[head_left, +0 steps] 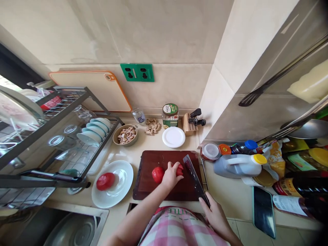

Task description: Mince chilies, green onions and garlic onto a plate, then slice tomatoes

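Note:
My left hand (172, 176) is closed on a piece of red tomato (180, 169) on the dark brown cutting board (153, 159). Just left of that hand, another peeled-looking tomato (158, 174) rests on the board. In my right hand (214, 209) is the handle of a large kitchen knife (194, 177). Its dark blade slants up and left over the board's right side, apart from the tomato, with small pale specks on it. A third tomato (105, 181) sits on a white plate (125, 174) left of the board.
A dish rack (87, 167) with bowls and glasses stands left, above a sink (102, 218). Behind the board are a bowl of garlic (127, 135), ginger (153, 126), a small white plate (173, 137), a lidded jar (170, 116) and a knife block (189, 125). Bottles and a phone (263, 212) line the right.

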`<state>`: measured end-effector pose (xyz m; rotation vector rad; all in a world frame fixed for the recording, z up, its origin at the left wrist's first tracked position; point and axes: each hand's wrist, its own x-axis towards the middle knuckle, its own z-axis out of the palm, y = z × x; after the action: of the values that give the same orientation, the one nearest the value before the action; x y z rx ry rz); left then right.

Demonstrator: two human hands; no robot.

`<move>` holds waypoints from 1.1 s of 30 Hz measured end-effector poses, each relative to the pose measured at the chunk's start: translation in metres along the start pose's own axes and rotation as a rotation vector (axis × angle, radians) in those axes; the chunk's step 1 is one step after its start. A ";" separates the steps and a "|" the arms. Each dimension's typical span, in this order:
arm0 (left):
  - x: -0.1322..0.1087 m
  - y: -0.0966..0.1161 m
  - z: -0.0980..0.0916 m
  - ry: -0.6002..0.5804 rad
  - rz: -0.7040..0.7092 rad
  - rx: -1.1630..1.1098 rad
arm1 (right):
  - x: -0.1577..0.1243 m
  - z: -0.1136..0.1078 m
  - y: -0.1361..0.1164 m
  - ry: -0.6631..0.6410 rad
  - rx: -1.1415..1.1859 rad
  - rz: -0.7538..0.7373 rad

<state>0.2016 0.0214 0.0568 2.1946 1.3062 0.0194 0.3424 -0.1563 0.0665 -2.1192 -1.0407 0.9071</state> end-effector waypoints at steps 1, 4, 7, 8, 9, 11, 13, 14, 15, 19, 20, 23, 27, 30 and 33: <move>-0.005 0.002 0.007 0.050 -0.043 -0.073 | 0.005 -0.001 0.000 -0.019 -0.013 -0.020; -0.013 0.002 0.020 0.066 -0.078 -0.138 | 0.017 -0.004 0.001 -0.102 -0.068 -0.094; -0.015 -0.004 0.021 0.006 -0.030 -0.079 | 0.026 -0.004 0.001 -0.170 -0.155 -0.162; -0.015 -0.006 0.021 0.005 -0.020 -0.076 | 0.029 -0.003 0.000 -0.184 -0.182 -0.181; -0.015 -0.006 0.023 0.020 -0.019 -0.086 | 0.031 -0.002 0.000 -0.194 -0.205 -0.197; -0.015 -0.004 0.028 0.084 -0.048 -0.122 | 0.036 0.000 -0.002 -0.200 -0.241 -0.222; -0.018 0.002 0.036 0.157 -0.096 -0.156 | 0.039 0.002 -0.003 -0.198 -0.279 -0.235; -0.019 0.004 0.038 0.183 -0.111 -0.160 | 0.041 0.002 -0.003 -0.195 -0.303 -0.238; -0.021 0.006 0.040 0.202 -0.115 -0.150 | 0.042 0.002 -0.003 -0.195 -0.329 -0.239; -0.026 0.001 0.031 0.266 0.056 -0.010 | 0.045 0.004 -0.004 -0.212 -0.421 -0.254; -0.026 -0.003 0.028 0.269 0.137 0.015 | 0.045 0.004 -0.006 -0.214 -0.436 -0.259; -0.024 -0.011 0.023 0.261 0.309 0.023 | 0.048 0.005 -0.013 -0.224 -0.460 -0.269; -0.022 -0.014 0.027 0.343 0.270 -0.013 | 0.051 -0.001 -0.022 -0.234 -0.433 -0.274; -0.022 -0.014 0.028 0.369 0.257 -0.050 | 0.046 -0.010 -0.025 -0.224 -0.407 -0.294; -0.020 -0.015 0.025 0.370 0.254 -0.095 | 0.034 -0.020 -0.025 -0.216 -0.398 -0.319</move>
<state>0.1866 -0.0014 0.0344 2.3315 1.1721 0.5976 0.3633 -0.1191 0.0862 -2.1014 -1.7356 0.8351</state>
